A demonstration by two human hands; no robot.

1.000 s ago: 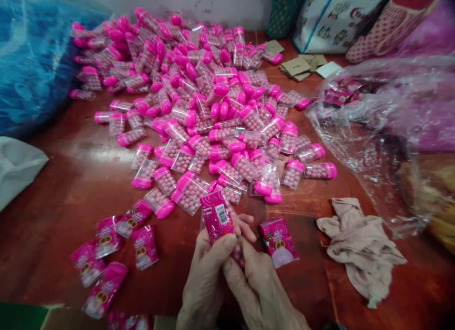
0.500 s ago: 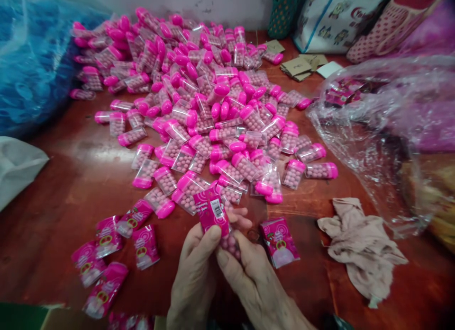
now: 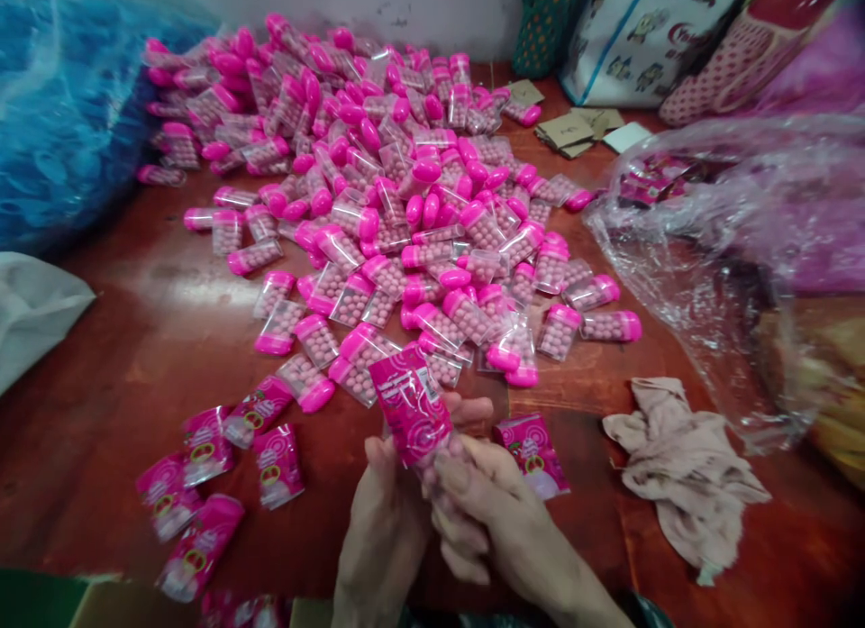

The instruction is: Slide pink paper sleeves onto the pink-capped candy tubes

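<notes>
A pink candy container in a printed sleeve (image 3: 412,407) is tilted up over the table's near side. My right hand (image 3: 490,502) grips its lower end between thumb and fingers. Behind and left of it is my left hand (image 3: 385,511), thumb lifted off and fingers stretched out behind the sleeve; any contact there is hidden. Just right of my hands lie flat pink printed sleeves (image 3: 533,457). Several sleeved containers (image 3: 203,547) rest to the left. Beyond my hands spreads a large heap of clear containers (image 3: 378,213) with pink caps and pale pink balls.
A crumpled beige cloth (image 3: 689,475) lies at the right, near a clear plastic bag (image 3: 676,241) with pink printed pieces inside. Brown card pieces (image 3: 568,132) sit at the back. A bag of blue items (image 3: 68,114) fills the far left, above a white sheet (image 3: 33,313).
The sleeved container has turned, so its barcode now faces more to the right. My left thumb has come off it, while my right hand has shifted its hold at the lower end.
</notes>
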